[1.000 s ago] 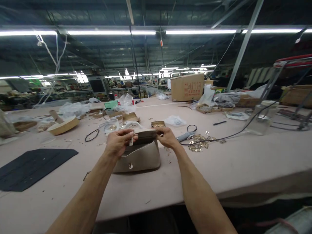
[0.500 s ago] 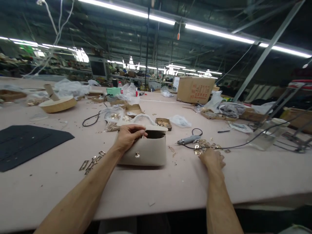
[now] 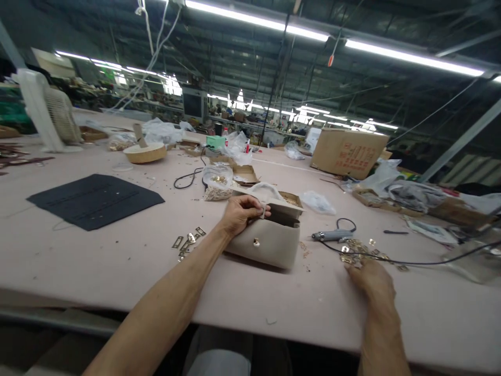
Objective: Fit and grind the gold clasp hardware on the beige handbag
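Note:
A beige handbag (image 3: 270,243) stands upright on the table, its flap (image 3: 287,210) raised and a gold-coloured turn lock (image 3: 256,242) on its front. With thumb and fingers pinched, my left hand (image 3: 243,215) grips a small tab at the flap's front edge. My right hand (image 3: 373,282) reaches down at the near side of a pile of gold-coloured metal plates (image 3: 356,250); its fingertips are mostly hidden, so I cannot see whether it holds one. Just left of that pile lies a grey electric screwdriver (image 3: 332,236) with a black cord. More metal plates (image 3: 188,243) lie beyond my left forearm.
A black sheet (image 3: 96,201) lies at the left, with a tape roll (image 3: 145,152) and a white fan (image 3: 50,112) behind it. Small-parts boxes (image 3: 245,173) and plastic bags (image 3: 318,202) sit beyond the handbag. A large carton (image 3: 349,151) stands at the back right.
The view has swung left, so things sit further right in the picture. The handbag's flap is lifted higher, and my left hand now grips its tab. My right hand stays by the plates.

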The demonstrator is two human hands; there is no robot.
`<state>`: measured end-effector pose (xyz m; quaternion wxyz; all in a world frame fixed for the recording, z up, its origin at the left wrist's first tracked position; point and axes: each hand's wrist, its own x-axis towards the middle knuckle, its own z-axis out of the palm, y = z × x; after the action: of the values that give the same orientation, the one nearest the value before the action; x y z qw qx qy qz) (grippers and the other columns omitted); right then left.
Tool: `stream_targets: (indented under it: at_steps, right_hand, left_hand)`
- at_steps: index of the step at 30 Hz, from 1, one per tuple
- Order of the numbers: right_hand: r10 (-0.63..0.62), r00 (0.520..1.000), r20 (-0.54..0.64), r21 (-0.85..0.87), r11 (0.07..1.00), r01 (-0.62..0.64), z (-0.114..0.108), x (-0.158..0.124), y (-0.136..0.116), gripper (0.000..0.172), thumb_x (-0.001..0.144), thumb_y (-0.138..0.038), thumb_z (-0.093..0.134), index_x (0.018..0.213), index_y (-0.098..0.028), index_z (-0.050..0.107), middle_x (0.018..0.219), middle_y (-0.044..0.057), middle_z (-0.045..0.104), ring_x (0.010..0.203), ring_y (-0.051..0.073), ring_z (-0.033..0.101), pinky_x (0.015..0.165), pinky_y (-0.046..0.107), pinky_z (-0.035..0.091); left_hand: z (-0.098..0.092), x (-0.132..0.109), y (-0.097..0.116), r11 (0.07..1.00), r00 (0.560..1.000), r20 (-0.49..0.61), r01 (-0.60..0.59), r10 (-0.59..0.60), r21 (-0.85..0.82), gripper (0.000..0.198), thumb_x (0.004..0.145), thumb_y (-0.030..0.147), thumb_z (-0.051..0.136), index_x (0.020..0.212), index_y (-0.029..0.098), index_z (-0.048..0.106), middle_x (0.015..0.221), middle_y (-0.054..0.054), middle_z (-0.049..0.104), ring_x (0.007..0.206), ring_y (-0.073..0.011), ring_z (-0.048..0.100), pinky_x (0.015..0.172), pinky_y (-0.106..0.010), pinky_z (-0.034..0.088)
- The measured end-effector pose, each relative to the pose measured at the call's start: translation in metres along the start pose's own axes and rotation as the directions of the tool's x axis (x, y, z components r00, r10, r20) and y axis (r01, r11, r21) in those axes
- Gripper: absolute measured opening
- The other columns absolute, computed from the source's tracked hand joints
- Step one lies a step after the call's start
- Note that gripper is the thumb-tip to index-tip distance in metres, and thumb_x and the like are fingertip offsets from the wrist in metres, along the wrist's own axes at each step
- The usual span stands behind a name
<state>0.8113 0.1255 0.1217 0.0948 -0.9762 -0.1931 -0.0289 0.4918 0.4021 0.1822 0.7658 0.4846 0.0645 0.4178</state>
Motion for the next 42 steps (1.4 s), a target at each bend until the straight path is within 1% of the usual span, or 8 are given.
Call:
stream_targets:
  at_steps: [6, 12, 18, 22, 26, 30, 33, 42]
  right_hand:
    - [-0.003, 0.997, 0.071, -0.047, 0.999, 0.006, -0.003, 0.003, -0.001, 0.042, 0.078, -0.048, 0.063, 0.101, -0.015, 0.076, 0.111, 0.023, 0.072, 0.105, 0.044, 0.068, 0.084, 0.050, 0.057]
    - [0.038, 0.998, 0.043, 0.039, 0.998, -0.040, -0.002, -0.012, 0.013, 0.080, 0.073, -0.079, 0.058, 0.120, -0.016, 0.072, 0.119, 0.026, 0.070, 0.110, 0.049, 0.065, 0.084, 0.058, 0.054]
    - [-0.095, 0.995, 0.019, 0.176, 0.980, 0.090, 0.016, -0.011, 0.036, 0.052, 0.069, -0.065, 0.069, 0.097, -0.022, 0.077, 0.106, 0.013, 0.077, 0.101, 0.040, 0.070, 0.089, 0.050, 0.052]
    - [-0.064, 0.998, 0.002, 0.244, 0.968, 0.062, 0.011, -0.013, 0.032, 0.053, 0.060, -0.059, 0.076, 0.093, -0.018, 0.077, 0.093, 0.014, 0.077, 0.094, 0.039, 0.070, 0.083, 0.048, 0.052]
    - [-0.005, 0.994, -0.110, 0.467, 0.883, 0.056, 0.002, -0.034, 0.023, 0.053, 0.059, -0.059, 0.076, 0.093, -0.018, 0.079, 0.086, 0.011, 0.076, 0.085, 0.035, 0.071, 0.077, 0.044, 0.053]
    - [0.104, 0.904, -0.416, 0.419, 0.904, 0.089, 0.000, -0.051, 0.015, 0.053, 0.077, -0.059, 0.062, 0.105, -0.018, 0.080, 0.102, 0.016, 0.076, 0.092, 0.037, 0.070, 0.081, 0.047, 0.053]
    - [0.052, 0.943, -0.328, 0.335, 0.940, 0.065, 0.002, -0.053, 0.013, 0.047, 0.077, -0.053, 0.062, 0.104, -0.020, 0.082, 0.105, 0.017, 0.076, 0.096, 0.041, 0.070, 0.085, 0.051, 0.053]
    - [0.056, 0.916, -0.397, 0.734, 0.618, 0.281, -0.025, -0.071, -0.024, 0.052, 0.065, -0.049, 0.083, 0.103, -0.014, 0.081, 0.088, 0.009, 0.077, 0.085, 0.031, 0.073, 0.084, 0.041, 0.059]
  left_hand:
    - [-0.002, 0.002, 0.001, 0.994, 0.998, -0.028, 0.062, -0.065, -0.090, 0.048, 0.051, 0.016, 0.099, 0.080, 0.010, 0.061, 0.077, -0.013, 0.077, 0.076, -0.0282, 0.077, 0.076, -0.039, 0.063]
    - [-0.008, 0.003, 0.006, 0.988, 0.991, -0.020, 0.127, -0.129, -0.089, 0.052, 0.052, 0.018, 0.098, 0.086, 0.010, 0.059, 0.079, -0.016, 0.077, 0.058, -0.0193, 0.072, 0.043, -0.016, 0.044]
    - [-0.019, 0.008, -0.003, 0.983, 0.986, 0.000, 0.168, -0.168, -0.072, 0.051, 0.052, 0.017, 0.096, 0.085, 0.010, 0.059, 0.078, -0.016, 0.076, 0.058, -0.0184, 0.071, 0.043, -0.016, 0.042]
    - [-0.020, 0.008, -0.003, 0.979, 0.981, 0.006, 0.196, -0.196, -0.059, 0.048, 0.054, 0.016, 0.095, 0.085, 0.010, 0.059, 0.078, -0.015, 0.076, 0.059, -0.0184, 0.071, 0.045, -0.017, 0.045]
    - [-0.021, 0.008, -0.004, 0.978, 0.980, 0.035, 0.196, -0.194, -0.068, 0.046, 0.056, 0.015, 0.094, 0.085, 0.010, 0.059, 0.077, -0.015, 0.076, 0.060, -0.0196, 0.072, 0.046, -0.018, 0.047]
    - [-0.023, 0.008, -0.006, 0.981, 0.983, 0.040, 0.183, -0.180, -0.062, 0.044, 0.059, 0.013, 0.093, 0.087, 0.010, 0.059, 0.078, -0.016, 0.076, 0.061, -0.0203, 0.072, 0.046, -0.019, 0.049]
    - [-0.023, 0.007, -0.005, 0.982, 0.984, 0.042, 0.177, -0.175, -0.065, 0.043, 0.061, 0.013, 0.093, 0.087, 0.010, 0.059, 0.079, -0.016, 0.076, 0.061, -0.0196, 0.072, 0.045, -0.019, 0.049]
    - [-0.022, 0.007, -0.006, 0.980, 0.981, 0.033, 0.191, -0.190, -0.056, 0.042, 0.060, 0.013, 0.094, 0.083, 0.009, 0.060, 0.079, -0.017, 0.076, 0.060, -0.0199, 0.072, 0.044, -0.019, 0.051]
